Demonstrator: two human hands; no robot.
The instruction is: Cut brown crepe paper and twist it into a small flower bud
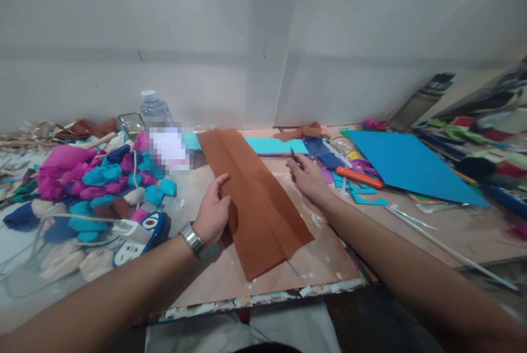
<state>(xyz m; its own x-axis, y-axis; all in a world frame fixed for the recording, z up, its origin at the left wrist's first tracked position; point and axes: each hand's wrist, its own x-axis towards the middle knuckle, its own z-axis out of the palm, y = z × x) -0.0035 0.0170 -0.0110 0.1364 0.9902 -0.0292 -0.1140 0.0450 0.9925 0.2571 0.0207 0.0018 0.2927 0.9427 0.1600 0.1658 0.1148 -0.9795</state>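
Note:
A long brown crepe paper sheet lies slantwise in front of me, with a crease along its length. My left hand, wearing a metal watch, holds its left edge; thumb and index finger show, while the other fingers are mostly hidden. To the right of the sheet, my right hand is closed round a slim dark pointed tool, whose kind I cannot make out. Behind the sheet runs a turquoise strip. An orange-handled cutter lies right of my right hand among blue scraps.
Pink, blue and cream crumpled pieces pile up at left, beside a blue-and-white corded device. A plastic bottle stands behind a blurred-out phone-like patch. At right lie a large blue sheet and a thin white stick.

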